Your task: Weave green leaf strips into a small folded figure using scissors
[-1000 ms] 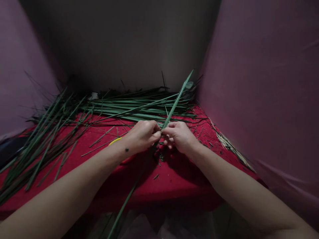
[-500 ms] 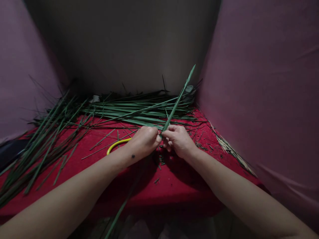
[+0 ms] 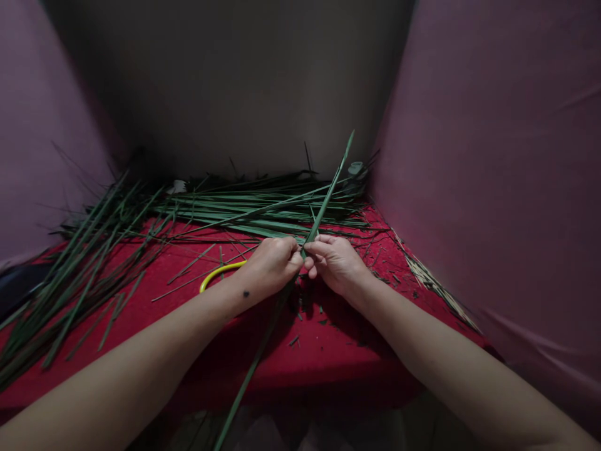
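A long green leaf strip point(image 3: 328, 195) slants up and away from my two hands, its pointed tip toward the back wall. Its lower end trails down past the table's front edge. My left hand point(image 3: 277, 260) is closed in a fist around the strip near the middle of the table. Right beside it, my right hand point(image 3: 335, 260) pinches the same strip between thumb and fingertips. The spot where the fingers meet is partly covered. Under my left wrist a yellow curved handle point(image 3: 220, 270) sticks out on the cloth; the rest of that object is hidden.
A heap of green leaf strips point(image 3: 244, 207) lies along the back, with more strips point(image 3: 79, 263) at the left. Pale thin sticks point(image 3: 434, 282) lie along the right edge. Small clippings dot the red cloth point(image 3: 328, 357). Pink fabric point(image 3: 488, 156) hangs at both sides.
The strip's upper tip has swung slightly left and lower, and its trailing end has shifted right. Both hands stay nearly in place, my right fingers curling a little differently.
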Tool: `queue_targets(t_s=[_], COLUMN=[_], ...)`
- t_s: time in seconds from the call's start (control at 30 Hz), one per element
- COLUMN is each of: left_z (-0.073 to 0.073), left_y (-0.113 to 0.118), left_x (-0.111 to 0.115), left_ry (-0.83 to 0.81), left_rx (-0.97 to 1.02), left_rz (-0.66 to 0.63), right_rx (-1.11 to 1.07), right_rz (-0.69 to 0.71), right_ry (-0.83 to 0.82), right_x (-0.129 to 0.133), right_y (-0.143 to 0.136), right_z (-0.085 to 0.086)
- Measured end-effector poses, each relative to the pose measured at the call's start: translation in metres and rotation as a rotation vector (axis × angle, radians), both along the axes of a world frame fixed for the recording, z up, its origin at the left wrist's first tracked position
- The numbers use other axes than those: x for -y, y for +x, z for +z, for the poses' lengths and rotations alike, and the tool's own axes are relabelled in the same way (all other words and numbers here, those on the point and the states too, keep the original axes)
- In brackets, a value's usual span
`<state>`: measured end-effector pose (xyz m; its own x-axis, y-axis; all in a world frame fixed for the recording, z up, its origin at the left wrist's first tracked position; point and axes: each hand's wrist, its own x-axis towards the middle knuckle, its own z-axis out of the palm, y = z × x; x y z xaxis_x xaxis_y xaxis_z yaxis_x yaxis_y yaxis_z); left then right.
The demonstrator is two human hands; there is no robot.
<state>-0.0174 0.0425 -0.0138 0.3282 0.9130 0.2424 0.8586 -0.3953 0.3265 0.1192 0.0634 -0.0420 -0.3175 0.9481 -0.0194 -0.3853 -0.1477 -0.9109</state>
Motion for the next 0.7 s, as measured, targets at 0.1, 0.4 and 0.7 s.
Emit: queue_targets(t_s=[0.1,0.4,0.7], left_z=[0.001,-0.006,-0.019], left_y=[0.001,-0.001,-0.003], left_x=[0.0,-0.002,-0.009], left_ry=[-0.018,0.041,0.124], left_rx=[0.041,-0.074,-0.193], left_rz=[0.004,0.017,0.038], right_rx=[-0.002,0.068,0.155], right_rz=[0.01,0.048,0.097], right_ry=[-0.014,-0.025,0.013], right_x=[0.0,-0.001,0.004], right_y=[0.001,0.0,-0.002], right_z=[0.001,-0.001,-0.002])
